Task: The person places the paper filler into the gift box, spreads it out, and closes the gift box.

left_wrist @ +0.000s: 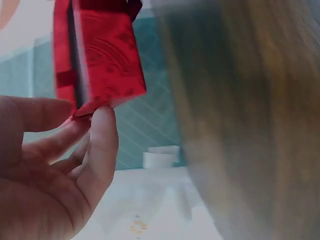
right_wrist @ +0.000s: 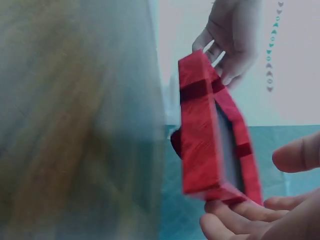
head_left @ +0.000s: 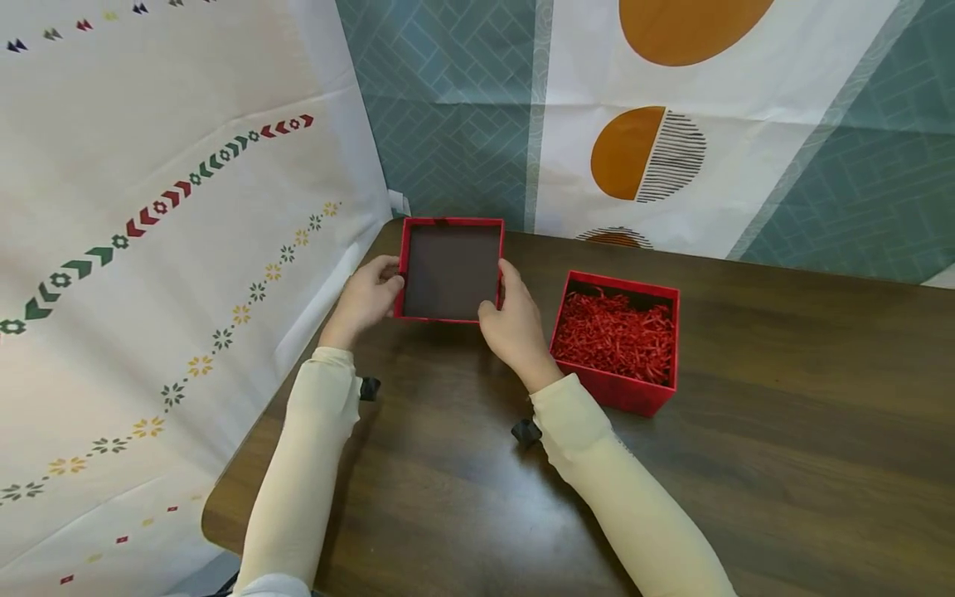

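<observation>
Both hands hold up a square red box lid (head_left: 453, 274), its dark inside turned toward the head camera. At its left edge, my left hand (head_left: 366, 296) pinches the rim. My right hand (head_left: 516, 323) is at the opposite edge, thumb near the lower right corner. In the left wrist view, the thumb and fingers meet at a corner of the lid (left_wrist: 111, 57). Seen from the right wrist, the fingers (right_wrist: 245, 215) touch the lid's end while the thumb stands off its face. A dark ribbon band (right_wrist: 194, 91) crosses the lid's side.
An open red box (head_left: 619, 385) filled with red shredded paper (head_left: 615, 336) stands right of the right hand on the wooden table (head_left: 783, 464). A patterned white cloth (head_left: 186, 274) hangs along the left edge, and a teal and white curtain (head_left: 455, 124) hangs behind.
</observation>
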`<state>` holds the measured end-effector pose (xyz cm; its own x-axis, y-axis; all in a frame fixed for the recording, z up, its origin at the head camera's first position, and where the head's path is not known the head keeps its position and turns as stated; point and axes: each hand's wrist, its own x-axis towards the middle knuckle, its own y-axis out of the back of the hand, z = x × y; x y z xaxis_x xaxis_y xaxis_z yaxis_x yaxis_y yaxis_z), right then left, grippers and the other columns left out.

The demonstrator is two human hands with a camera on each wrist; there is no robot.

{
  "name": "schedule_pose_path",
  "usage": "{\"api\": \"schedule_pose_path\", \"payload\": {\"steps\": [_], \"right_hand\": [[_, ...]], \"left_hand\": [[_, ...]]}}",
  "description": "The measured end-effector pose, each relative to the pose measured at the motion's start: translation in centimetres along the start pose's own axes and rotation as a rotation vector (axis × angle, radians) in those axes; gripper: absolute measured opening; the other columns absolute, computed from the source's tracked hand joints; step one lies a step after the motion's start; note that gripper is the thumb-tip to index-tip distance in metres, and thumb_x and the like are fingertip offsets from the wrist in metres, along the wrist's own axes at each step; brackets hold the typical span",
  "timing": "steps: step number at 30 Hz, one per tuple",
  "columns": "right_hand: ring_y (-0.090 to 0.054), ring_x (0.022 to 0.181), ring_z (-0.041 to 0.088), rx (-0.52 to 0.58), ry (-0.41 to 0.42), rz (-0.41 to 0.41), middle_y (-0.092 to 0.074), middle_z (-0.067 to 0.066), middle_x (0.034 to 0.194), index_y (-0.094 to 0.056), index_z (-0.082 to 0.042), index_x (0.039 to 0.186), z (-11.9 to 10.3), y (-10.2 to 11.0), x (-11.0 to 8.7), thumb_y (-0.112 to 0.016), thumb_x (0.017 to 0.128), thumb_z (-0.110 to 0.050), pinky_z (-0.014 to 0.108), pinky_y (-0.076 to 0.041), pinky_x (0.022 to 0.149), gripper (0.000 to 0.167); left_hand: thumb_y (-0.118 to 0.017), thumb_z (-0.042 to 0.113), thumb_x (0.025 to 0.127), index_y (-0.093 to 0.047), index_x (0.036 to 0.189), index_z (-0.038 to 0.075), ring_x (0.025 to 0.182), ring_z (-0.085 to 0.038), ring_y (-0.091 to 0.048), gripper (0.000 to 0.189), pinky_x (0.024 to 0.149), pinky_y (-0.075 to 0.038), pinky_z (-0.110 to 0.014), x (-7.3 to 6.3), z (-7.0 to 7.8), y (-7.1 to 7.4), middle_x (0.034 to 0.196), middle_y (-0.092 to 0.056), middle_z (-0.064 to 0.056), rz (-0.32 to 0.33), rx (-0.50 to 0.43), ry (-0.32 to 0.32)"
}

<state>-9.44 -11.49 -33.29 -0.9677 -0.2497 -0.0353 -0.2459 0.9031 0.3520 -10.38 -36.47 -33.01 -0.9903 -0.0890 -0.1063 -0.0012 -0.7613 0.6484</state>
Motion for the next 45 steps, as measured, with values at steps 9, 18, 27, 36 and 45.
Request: {"api": "schedule_pose_path", "payload": {"steps": [9, 18, 27, 36, 45], "right_hand": [[-0.040, 0.139, 0.033, 0.230, 0.009, 0.100, -0.037, 0.011, 0.152, -0.022, -0.016, 0.163, -1.9, 3.2, -1.0, -0.049, 0.093, -0.005, 0.043, -0.041, 0.104, 0.076], [-0.034, 0.144, 0.020, 0.527, 0.140, 0.167, -0.032, 0.004, 0.156, -0.037, -0.012, 0.153, -2.7, 6.2, -1.8, -0.050, 0.090, 0.006, 0.040, -0.041, 0.104, 0.067], [-0.040, 0.118, 0.020, 0.775, 0.450, 0.207, -0.045, 0.005, 0.122, -0.045, -0.012, 0.118, -1.9, 9.3, -2.4, -0.065, 0.097, -0.038, 0.041, -0.030, 0.094, 0.039], [-0.013, 0.149, 0.024, 0.771, 0.537, 0.200, -0.020, 0.015, 0.161, -0.041, -0.012, 0.113, -0.3, 11.9, -3.8, -0.080, 0.077, -0.061, 0.040, -0.031, 0.112, 0.072], [-0.013, 0.151, 0.034, 0.535, 0.641, 0.139, -0.008, 0.008, 0.166, -0.048, -0.007, 0.129, 2.4, 16.0, -6.3, -0.072, 0.089, -0.022, 0.039, -0.031, 0.115, 0.049]], "left_hand": [[-0.054, 0.015, 0.103, -0.043, 0.151, 0.013, 0.099, -0.033, -0.065, 0.049, 0.077, -0.051, -0.042, -1.9, 3.8, -0.7, 0.146, -0.047, -0.012, 0.129, -0.130, -0.174], [-0.058, 0.010, 0.099, -0.040, 0.149, 0.011, 0.113, -0.031, -0.060, 0.053, 0.089, -0.050, -0.046, -2.9, 6.4, -2.2, 0.153, -0.035, -0.006, 0.143, -0.311, -0.352], [-0.049, 0.069, 0.094, -0.043, 0.133, 0.005, 0.122, -0.047, -0.054, 0.075, 0.088, -0.053, -0.055, -3.0, 8.6, -3.8, 0.144, -0.041, -0.014, 0.097, -0.615, -0.607], [-0.063, 0.075, 0.082, -0.048, 0.122, 0.008, 0.148, -0.028, -0.024, 0.080, 0.094, -0.053, -0.040, -3.3, 10.6, -5.7, 0.159, -0.025, -0.018, 0.044, -0.762, -0.657], [-0.068, 0.059, 0.090, -0.051, 0.138, -0.008, 0.144, -0.033, -0.035, 0.084, 0.102, -0.046, -0.037, -3.7, 11.2, -6.9, 0.164, -0.023, -0.002, -0.018, -0.681, -0.720]]}}
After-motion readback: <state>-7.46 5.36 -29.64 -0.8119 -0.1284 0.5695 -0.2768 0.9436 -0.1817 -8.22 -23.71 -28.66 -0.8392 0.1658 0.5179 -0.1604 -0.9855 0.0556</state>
